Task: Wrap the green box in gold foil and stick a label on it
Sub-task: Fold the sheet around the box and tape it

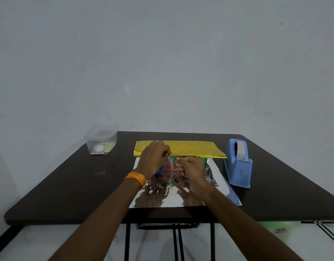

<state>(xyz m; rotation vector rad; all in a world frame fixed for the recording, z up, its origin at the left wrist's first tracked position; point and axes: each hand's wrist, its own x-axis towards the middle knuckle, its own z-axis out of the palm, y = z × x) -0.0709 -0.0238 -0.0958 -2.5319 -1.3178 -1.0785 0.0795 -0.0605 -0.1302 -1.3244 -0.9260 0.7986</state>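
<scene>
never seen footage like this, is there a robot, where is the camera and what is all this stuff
No robot here: these are a person's two bare hands. The single picture comes from a camera worn on the person's head, looking forward and down, so the arms enter from the bottom. On the dark table lies gold foil, silver on its inner side, folded over a colourful box. The left hand, orange bangles on its wrist, and the right hand both pinch the foil's folded edge. A blue tape dispenser stands at the right, a clear plastic tub at the far left.
</scene>
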